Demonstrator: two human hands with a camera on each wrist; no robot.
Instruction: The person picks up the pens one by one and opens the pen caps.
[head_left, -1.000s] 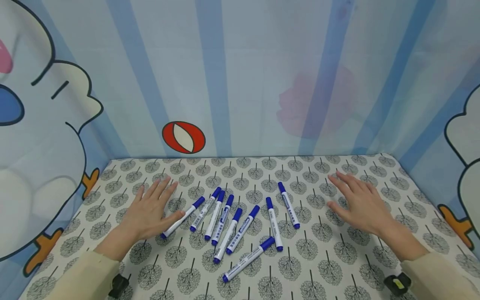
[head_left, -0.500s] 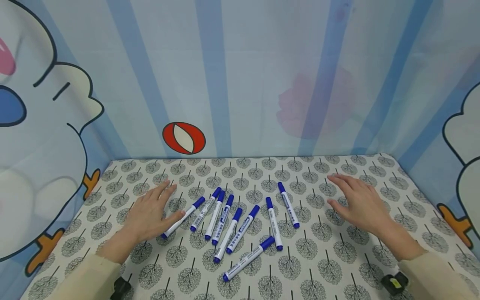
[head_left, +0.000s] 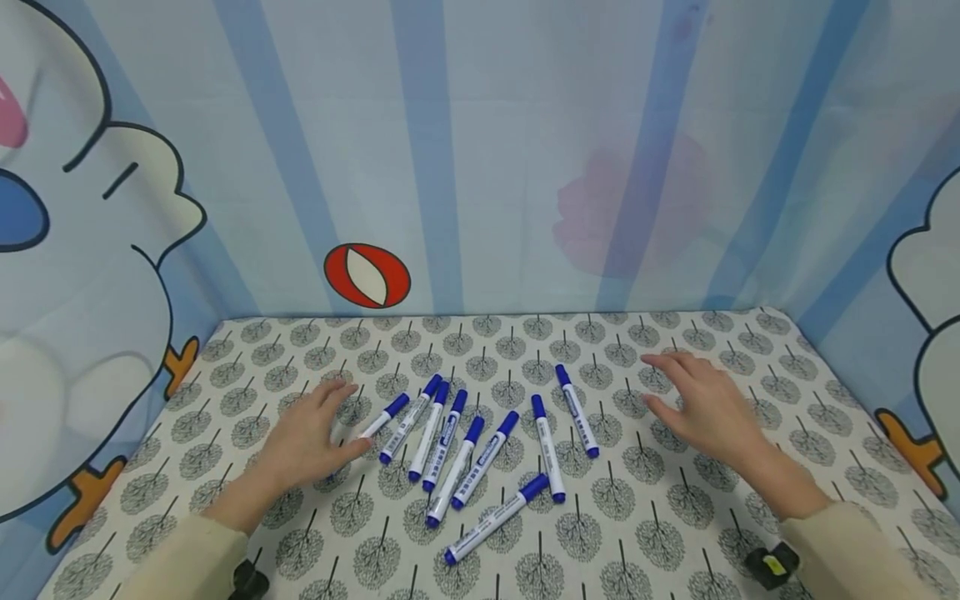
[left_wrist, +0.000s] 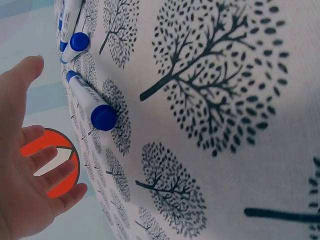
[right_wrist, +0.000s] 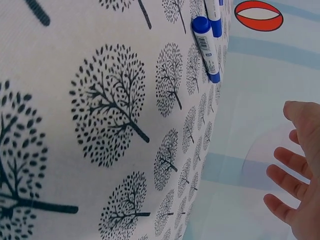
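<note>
Several white marker pens with blue caps lie loose on the patterned cloth. My left hand [head_left: 306, 437] hovers over the leftmost marker [head_left: 378, 423], hiding its lower end; in the left wrist view a gap shows between that hand [left_wrist: 30, 165] and the marker [left_wrist: 90, 102]. To the right of the group, my right hand [head_left: 708, 408] hangs above the cloth, nearest to the far right marker [head_left: 577, 412]. Its relaxed fingers hold nothing, as the right wrist view of the hand [right_wrist: 300, 170] shows. One marker [head_left: 497, 518] lies slantwise closest to me.
A cloth with printed trees [head_left: 600, 550] covers the table. Behind it rises a blue striped curtain [head_left: 510, 167] with a red oval print [head_left: 367, 276]. Cartoon-printed curtain panels [head_left: 82, 333] close in the sides. A small black device [head_left: 772, 565] sits at the right wrist.
Both hands have shifted slightly inward toward the markers, and their fingers are a little more bent. More of the leftmost marker is covered by the left hand. The markers have not moved.
</note>
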